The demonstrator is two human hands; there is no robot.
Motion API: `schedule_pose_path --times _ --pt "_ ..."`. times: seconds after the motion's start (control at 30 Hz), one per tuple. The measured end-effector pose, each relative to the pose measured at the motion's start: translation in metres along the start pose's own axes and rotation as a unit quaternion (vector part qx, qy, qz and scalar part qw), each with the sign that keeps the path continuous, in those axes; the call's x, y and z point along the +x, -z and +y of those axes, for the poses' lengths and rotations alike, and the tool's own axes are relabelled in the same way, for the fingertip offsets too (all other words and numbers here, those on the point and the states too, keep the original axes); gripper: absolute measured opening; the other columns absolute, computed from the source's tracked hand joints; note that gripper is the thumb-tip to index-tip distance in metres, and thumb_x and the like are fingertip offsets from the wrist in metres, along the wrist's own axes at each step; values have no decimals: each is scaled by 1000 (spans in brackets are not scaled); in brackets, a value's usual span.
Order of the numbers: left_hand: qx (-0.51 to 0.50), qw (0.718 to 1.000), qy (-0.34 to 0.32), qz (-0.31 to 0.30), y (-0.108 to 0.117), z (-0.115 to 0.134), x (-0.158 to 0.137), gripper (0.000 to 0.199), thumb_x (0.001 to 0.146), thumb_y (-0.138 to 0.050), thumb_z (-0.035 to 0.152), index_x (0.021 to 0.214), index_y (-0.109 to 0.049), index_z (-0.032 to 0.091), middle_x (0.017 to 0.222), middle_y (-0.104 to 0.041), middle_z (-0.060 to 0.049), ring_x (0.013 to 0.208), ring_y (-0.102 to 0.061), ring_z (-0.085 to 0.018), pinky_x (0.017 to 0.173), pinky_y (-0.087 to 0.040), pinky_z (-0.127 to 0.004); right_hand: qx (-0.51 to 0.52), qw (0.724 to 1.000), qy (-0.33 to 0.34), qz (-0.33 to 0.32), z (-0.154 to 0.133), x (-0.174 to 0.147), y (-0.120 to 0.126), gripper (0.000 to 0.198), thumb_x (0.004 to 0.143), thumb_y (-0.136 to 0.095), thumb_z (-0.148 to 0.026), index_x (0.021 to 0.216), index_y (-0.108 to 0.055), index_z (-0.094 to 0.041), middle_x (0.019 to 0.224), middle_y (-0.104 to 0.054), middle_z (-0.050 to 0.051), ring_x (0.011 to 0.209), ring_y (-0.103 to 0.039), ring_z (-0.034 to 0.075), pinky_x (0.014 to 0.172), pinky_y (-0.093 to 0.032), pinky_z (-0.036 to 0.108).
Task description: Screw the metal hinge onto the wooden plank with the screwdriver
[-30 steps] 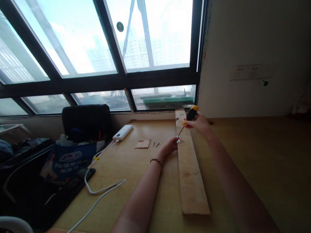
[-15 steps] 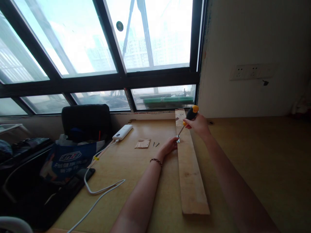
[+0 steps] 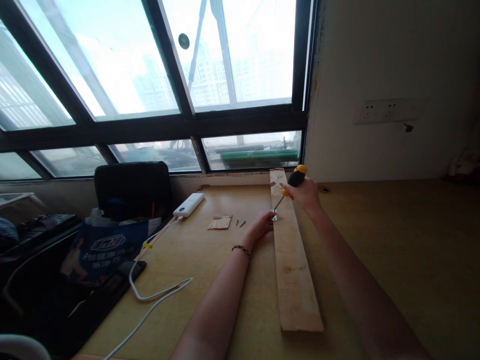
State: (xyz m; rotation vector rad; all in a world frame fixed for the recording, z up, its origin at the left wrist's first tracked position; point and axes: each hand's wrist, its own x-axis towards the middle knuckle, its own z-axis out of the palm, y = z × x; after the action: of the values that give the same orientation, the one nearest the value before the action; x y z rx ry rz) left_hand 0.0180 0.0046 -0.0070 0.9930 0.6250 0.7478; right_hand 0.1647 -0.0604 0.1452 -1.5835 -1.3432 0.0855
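A long wooden plank (image 3: 298, 280) lies lengthwise on the table, pointing toward the window. My right hand (image 3: 307, 194) is closed around the yellow-and-black handle of a screwdriver (image 3: 297, 177), which is tilted. The screwdriver's shaft runs down to a small shiny metal plate with holes (image 3: 274, 217) at the plank's left edge. Beside that edge, my left hand (image 3: 260, 225) pinches the metal plate against the wood; some of its fingers are hidden. Two loose screws (image 3: 240, 223) lie left of the plank, next to a small thin wooden piece (image 3: 220, 222).
A white power bank (image 3: 189, 205) with a white cable (image 3: 161, 295) lies on the table (image 3: 168, 245) to the left. Past the table's left edge are a black chair (image 3: 132, 187) and a blue bag (image 3: 108, 250). The window (image 3: 240, 115) and wall (image 3: 375, 150) bound the far side.
The screwdriver handle and my right hand have shifted and turned very slightly, a little lower. My left hand, the plate and the plank stay in place.
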Motion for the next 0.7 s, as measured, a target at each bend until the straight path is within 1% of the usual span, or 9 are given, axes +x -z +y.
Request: schedule_pose_path --times 0.07,0.13,0.23,0.37,0.43,0.5,0.57,0.63,0.7 --pt "-2 1000 -2 -1 0 -1 0 19 72 -52 20 88 -59 11 77 -66 -8 66 -63 -15 62 -52 -26 36 999 -32 -10 2 0 -2 35 56 -67 -50 55 -53 -18 58 -64 6 63 -65 24 56 -51 30" --pt "-4 1000 -3 -1 1 -1 1 19 72 -53 20 88 -59 11 78 -66 -8 66 -63 -15 61 -52 -25 107 990 -77 -47 2 0 -2 34 55 -70 -47 59 -55 -17 54 -63 4 54 -64 21 48 -51 27" --pt "-7 1000 0 -4 1 -1 1 19 72 -54 20 88 -59 11 78 -66 -8 65 -63 -15 60 -52 -25 232 958 -130 -111 -1 -1 4 29 52 -75 -33 69 -60 -16 56 -63 2 48 -61 16 42 -50 23" --pt "-8 1000 4 -3 0 1 0 20 72 -54 20 88 -59 11 78 -66 -8 65 -63 -15 60 -52 -25 352 900 -154 -204 -7 -2 16 26 47 -74 -9 70 -62 -13 67 -67 2 57 -64 14 52 -55 22" --pt "-7 1000 5 -1 -2 1 -1 19 72 -54 20 88 -58 11 78 -66 -8 65 -63 -15 61 -52 -26 371 888 -158 -221 -8 -2 19 24 46 -73 -5 67 -62 -12 68 -68 3 60 -65 16 56 -57 23" --pt "-6 1000 1 2 -3 2 -3 19 73 -54 20 88 -58 11 77 -66 -8 66 -64 -15 62 -52 -26 347 904 -152 -198 -6 -1 17 20 48 -73 -7 62 -61 -13 64 -68 3 60 -66 18 56 -58 25" --pt "-5 1000 -6 6 -4 2 -3 17 72 -54 20 87 -58 11 77 -66 -8 66 -64 -15 63 -52 -26 287 936 -134 -155 -4 1 12 17 51 -74 -14 59 -60 -15 60 -67 4 58 -66 20 53 -57 25" --pt "-4 1000 -12 8 -4 2 -4 17 72 -54 19 86 -58 10 77 -66 -8 66 -64 -15 64 -52 -26 215 964 -107 -117 -1 2 8 18 53 -75 -23 60 -60 -16 59 -67 5 57 -66 21 50 -56 26" --pt "-2 1000 -12 6 -4 2 -4 16 72 -54 19 86 -58 10 78 -66 -8 66 -64 -15 64 -52 -26 160 980 -82 -87 1 2 5 21 55 -74 -31 61 -60 -16 60 -68 6 58 -67 22 49 -56 26"
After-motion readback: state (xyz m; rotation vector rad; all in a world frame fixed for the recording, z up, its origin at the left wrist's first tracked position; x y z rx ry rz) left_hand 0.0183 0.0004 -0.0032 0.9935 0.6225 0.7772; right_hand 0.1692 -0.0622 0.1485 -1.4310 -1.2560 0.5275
